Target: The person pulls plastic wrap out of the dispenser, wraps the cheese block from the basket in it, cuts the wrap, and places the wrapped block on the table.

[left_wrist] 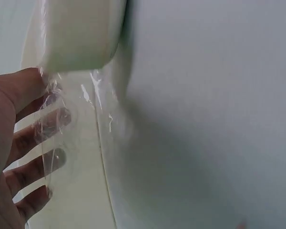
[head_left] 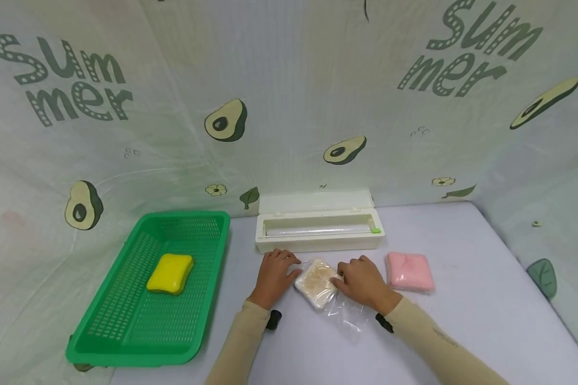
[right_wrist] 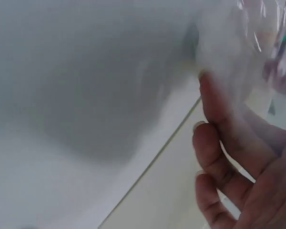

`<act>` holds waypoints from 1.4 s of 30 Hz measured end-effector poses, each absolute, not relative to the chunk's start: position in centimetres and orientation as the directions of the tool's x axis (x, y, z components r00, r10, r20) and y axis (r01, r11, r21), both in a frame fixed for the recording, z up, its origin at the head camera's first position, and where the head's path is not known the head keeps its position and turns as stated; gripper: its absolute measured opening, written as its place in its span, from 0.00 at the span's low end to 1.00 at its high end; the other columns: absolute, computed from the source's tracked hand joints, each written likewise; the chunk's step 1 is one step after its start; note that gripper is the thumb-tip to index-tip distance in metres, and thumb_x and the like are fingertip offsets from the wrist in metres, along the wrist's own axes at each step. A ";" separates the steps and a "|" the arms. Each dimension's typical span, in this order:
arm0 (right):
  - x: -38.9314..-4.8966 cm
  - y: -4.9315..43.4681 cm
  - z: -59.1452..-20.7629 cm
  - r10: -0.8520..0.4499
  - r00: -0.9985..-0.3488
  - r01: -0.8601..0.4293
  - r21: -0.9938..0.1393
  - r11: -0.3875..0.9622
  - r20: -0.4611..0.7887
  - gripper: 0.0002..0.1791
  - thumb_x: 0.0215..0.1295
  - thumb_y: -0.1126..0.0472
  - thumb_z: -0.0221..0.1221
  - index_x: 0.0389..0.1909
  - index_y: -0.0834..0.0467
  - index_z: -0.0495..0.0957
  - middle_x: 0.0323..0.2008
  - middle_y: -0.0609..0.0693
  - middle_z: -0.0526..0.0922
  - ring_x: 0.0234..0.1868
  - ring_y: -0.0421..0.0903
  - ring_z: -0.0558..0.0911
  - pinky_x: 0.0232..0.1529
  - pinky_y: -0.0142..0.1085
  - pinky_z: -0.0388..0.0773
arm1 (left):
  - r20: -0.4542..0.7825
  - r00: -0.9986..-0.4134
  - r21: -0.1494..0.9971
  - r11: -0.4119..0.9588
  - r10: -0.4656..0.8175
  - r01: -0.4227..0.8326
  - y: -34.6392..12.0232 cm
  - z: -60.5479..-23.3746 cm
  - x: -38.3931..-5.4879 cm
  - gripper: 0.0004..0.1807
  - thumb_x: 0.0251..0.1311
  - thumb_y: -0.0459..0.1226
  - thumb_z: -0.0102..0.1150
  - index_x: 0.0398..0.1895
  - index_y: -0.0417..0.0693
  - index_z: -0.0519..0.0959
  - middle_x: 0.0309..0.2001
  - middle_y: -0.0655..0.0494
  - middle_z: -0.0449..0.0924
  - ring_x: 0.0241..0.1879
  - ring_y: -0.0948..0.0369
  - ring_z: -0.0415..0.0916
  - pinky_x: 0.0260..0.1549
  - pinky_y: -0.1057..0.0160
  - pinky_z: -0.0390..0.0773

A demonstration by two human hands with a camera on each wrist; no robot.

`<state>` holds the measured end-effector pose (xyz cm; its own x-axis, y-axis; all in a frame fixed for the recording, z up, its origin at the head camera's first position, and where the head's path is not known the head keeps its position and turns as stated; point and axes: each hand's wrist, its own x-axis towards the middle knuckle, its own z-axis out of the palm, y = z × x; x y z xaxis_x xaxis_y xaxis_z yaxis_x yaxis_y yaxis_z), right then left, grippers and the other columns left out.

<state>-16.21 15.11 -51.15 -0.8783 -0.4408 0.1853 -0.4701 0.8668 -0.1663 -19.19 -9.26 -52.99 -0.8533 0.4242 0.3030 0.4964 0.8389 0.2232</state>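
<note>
A cream, toast-shaped block with a tan middle (head_left: 316, 282) lies on the table under clear plastic wrap (head_left: 349, 315), whose loose end spreads toward the front. At the block's left edge is my left hand (head_left: 278, 272). Its thumb reaches the block's side, while its spread fingers (left_wrist: 26, 171) show through a loose flap of wrap in the left wrist view. My right hand (head_left: 363, 280) is at the opposite corner, fingers curled and pinching the wrap. In the right wrist view, the film blurs over the index fingertip (right_wrist: 212, 95).
Behind the hands stands a white plastic-wrap dispenser (head_left: 320, 245), lid raised, roll inside. On the left, a green basket (head_left: 217, 278) holds a yellow square block (head_left: 170, 274). A pink square block (head_left: 409, 272) in shiny film lies right of my right hand. A printed cloth (head_left: 289, 96) hangs behind.
</note>
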 end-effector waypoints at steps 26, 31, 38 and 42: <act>-9.0 16.1 -53.3 -0.687 -0.665 -0.744 -0.172 0.646 0.293 0.45 0.37 0.43 0.71 0.59 0.53 0.66 0.63 0.52 0.63 0.59 0.48 0.66 0.56 0.43 0.64 | 0.226 -0.626 0.138 0.612 0.746 0.779 -10.2 -53.3 -11.7 0.36 0.37 0.55 0.72 0.54 0.62 0.70 0.60 0.58 0.63 0.59 0.59 0.60 0.58 0.58 0.59; -9.1 15.6 -53.4 -0.651 -0.667 -0.740 -0.229 0.632 0.361 0.21 0.51 0.51 0.66 0.47 0.47 0.74 0.56 0.44 0.71 0.54 0.41 0.70 0.54 0.37 0.66 | 0.272 -0.660 0.218 0.623 0.700 0.751 -9.8 -53.9 -11.5 0.19 0.48 0.51 0.67 0.43 0.64 0.75 0.52 0.65 0.67 0.54 0.64 0.62 0.54 0.61 0.62; -9.8 15.2 -53.2 -0.476 -0.757 -0.650 -0.434 0.624 0.448 0.11 0.57 0.61 0.63 0.41 0.50 0.77 0.40 0.38 0.78 0.42 0.36 0.75 0.42 0.34 0.71 | 0.337 -0.772 0.451 0.627 0.540 0.635 -9.5 -54.1 -11.5 0.06 0.59 0.48 0.59 0.33 0.60 0.80 0.42 0.71 0.71 0.43 0.69 0.66 0.41 0.64 0.65; -10.2 14.7 -52.9 -0.376 -0.832 -0.550 -0.513 0.660 0.408 0.11 0.57 0.63 0.64 0.39 0.48 0.76 0.36 0.35 0.78 0.38 0.34 0.75 0.38 0.33 0.72 | 0.350 -0.845 0.547 0.644 0.405 0.535 -8.9 -53.7 -11.3 0.03 0.60 0.44 0.59 0.32 0.58 0.80 0.37 0.72 0.74 0.38 0.69 0.67 0.36 0.65 0.65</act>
